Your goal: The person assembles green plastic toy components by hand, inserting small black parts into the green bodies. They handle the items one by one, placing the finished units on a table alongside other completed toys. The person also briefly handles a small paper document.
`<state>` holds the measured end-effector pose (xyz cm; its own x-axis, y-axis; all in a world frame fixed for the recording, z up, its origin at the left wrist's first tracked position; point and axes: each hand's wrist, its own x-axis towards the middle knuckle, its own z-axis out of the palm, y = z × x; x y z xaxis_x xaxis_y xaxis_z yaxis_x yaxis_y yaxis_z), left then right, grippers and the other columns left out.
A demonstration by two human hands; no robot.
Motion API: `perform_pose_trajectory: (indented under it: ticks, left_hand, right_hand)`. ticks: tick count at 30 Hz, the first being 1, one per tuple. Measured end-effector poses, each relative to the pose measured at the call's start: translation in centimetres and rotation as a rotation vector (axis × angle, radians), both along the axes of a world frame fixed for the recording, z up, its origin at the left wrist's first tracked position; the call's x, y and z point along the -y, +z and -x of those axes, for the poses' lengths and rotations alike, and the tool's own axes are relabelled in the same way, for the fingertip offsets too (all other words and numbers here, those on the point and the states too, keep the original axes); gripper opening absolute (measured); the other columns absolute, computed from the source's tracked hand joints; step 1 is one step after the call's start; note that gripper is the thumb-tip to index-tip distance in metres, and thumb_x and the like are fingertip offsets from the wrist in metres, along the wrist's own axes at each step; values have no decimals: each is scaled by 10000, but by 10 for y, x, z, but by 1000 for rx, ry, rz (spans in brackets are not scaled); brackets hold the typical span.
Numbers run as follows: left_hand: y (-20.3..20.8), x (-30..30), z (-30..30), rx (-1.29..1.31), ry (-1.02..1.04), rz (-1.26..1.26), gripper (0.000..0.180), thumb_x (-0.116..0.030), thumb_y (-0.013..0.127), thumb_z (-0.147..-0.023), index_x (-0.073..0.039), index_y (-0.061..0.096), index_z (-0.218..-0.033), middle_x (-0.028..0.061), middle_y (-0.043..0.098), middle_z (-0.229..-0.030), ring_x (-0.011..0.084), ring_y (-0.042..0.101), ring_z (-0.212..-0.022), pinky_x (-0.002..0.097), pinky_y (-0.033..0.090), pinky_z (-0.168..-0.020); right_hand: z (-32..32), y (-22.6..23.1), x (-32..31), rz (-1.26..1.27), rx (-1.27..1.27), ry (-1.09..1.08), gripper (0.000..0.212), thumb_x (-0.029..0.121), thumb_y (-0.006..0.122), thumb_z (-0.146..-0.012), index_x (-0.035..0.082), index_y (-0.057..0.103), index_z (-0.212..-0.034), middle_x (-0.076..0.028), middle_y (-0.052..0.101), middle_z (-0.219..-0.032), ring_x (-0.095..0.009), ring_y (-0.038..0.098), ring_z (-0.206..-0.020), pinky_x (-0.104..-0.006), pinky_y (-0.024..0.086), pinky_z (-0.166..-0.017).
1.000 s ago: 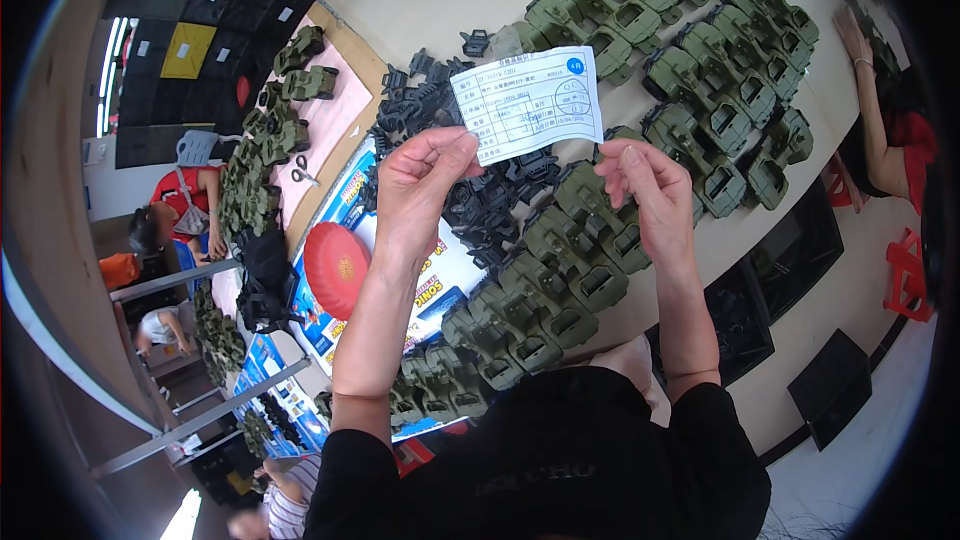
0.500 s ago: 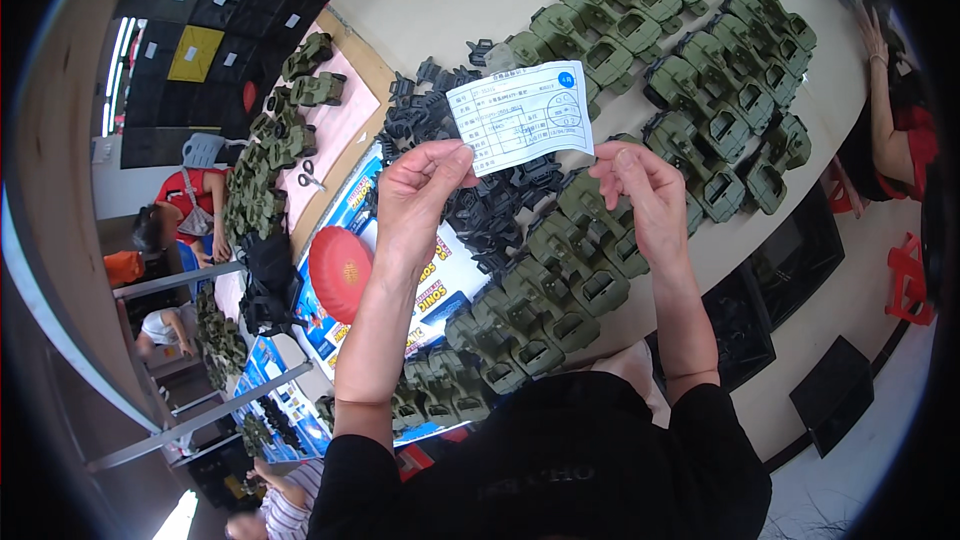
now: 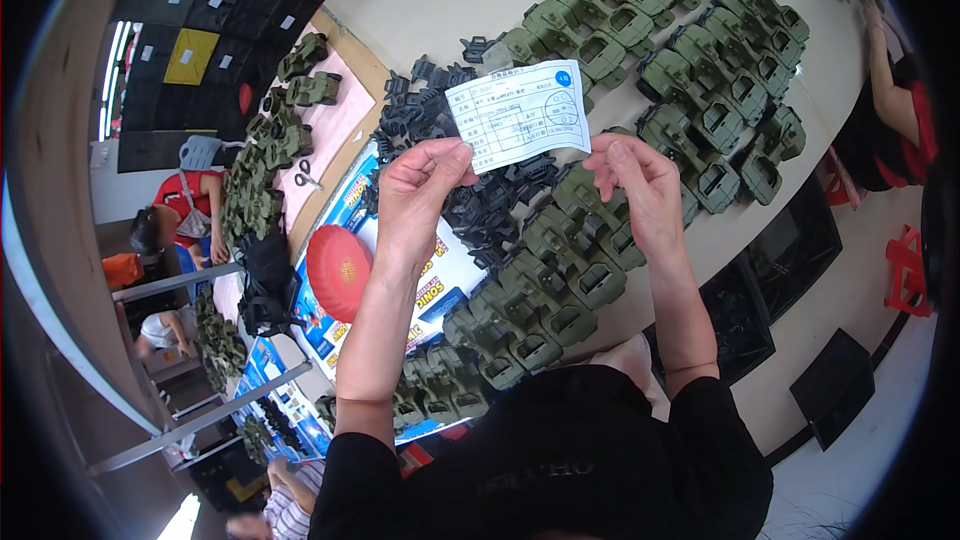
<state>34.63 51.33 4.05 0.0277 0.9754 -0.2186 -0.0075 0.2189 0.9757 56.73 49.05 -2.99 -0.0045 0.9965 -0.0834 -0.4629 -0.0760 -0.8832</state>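
Observation:
A white paper slip (image 3: 515, 117) with a printed form, handwriting and a round blue sticker is held up over the table. My left hand (image 3: 425, 180) pinches its lower left corner between thumb and fingers. At the lower right corner my right hand (image 3: 640, 185) has its thumb and curled fingers closed on the edge. Beneath the slip lie dark grey plastic parts (image 3: 480, 215) in a loose heap. Rows of green toy vehicle bodies (image 3: 560, 290) stand to the right of the heap and below it.
A red scalloped plate (image 3: 338, 275) lies left of my left forearm on printed cardboard. Scissors (image 3: 306, 175) rest on pink sheeting beside more green vehicles (image 3: 255, 180). Co-workers sit around the tables. Black crates (image 3: 790, 250) and a red stool (image 3: 908, 270) are at the right.
The slip and both hands stay almost in place. The whole view has shifted slightly, and the co-worker's arm at the far right has moved a little.

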Motion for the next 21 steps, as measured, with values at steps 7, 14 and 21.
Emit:
perform_pose_trajectory:
  ticks: [7, 14, 21]
  left_hand:
    - [-1, 1, 1, 2, 4, 6, 152, -88, 614, -839, 3, 629, -961, 57, 645, -830, 93, 586, -710, 234, 490, -684]
    - [-4, 2, 2, -2, -2, 13, 157, -97, 610, -844, 1, 628, -965, 55, 645, -835, 93, 586, -714, 234, 489, -689]
    - [-5, 3, 2, -16, 5, 18, 155, -99, 609, -845, 0, 628, -963, 54, 646, -841, 91, 586, -717, 234, 489, -690]
  right_hand:
    - [1, 0, 1, 4, -36, 8, 288, 239, 557, -885, -17, 625, -998, -54, 627, -797, -64, 511, -657, -201, 401, -550]
    - [2, -1, 0, 2, -14, 15, 292, 233, 568, -878, -23, 614, -1011, -56, 633, -815, -64, 509, -659, -198, 403, -552]
    - [3, -1, 0, 1, -1, 21, 295, 230, 597, -858, -17, 608, -1017, -51, 636, -822, -61, 511, -663, -194, 401, -551]
